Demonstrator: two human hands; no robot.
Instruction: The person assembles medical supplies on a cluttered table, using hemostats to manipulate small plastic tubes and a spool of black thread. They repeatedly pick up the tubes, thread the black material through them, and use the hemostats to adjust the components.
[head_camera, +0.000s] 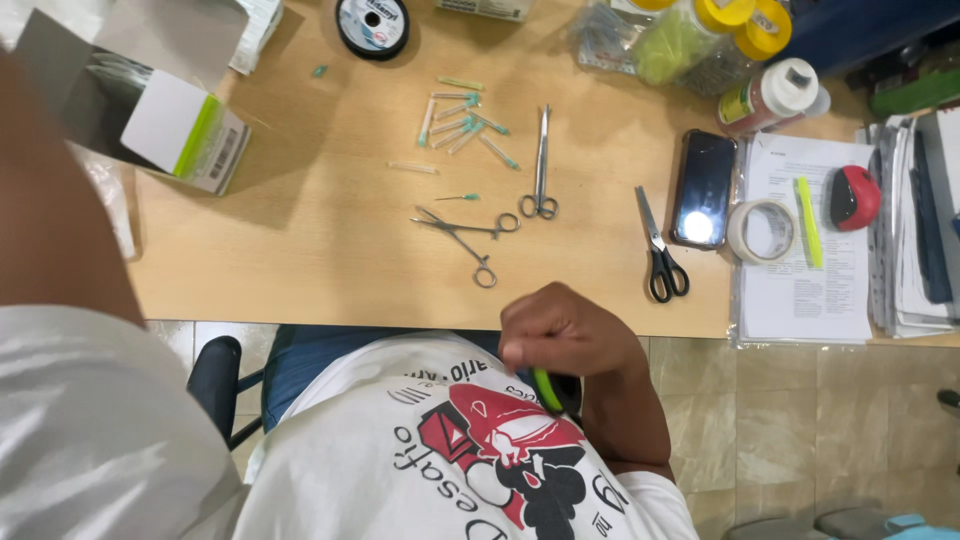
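**Right hand closed at the near edge, forceps just beyond**

Left arm (60, 250) crosses the far-left frame (its hand is out of view, so its state cannot be told). The forceps (470, 235) lie centre, long axis slanting left-far to right-near, just left and beyond the right hand (565, 335), which is curled shut on a green pen (546, 390).
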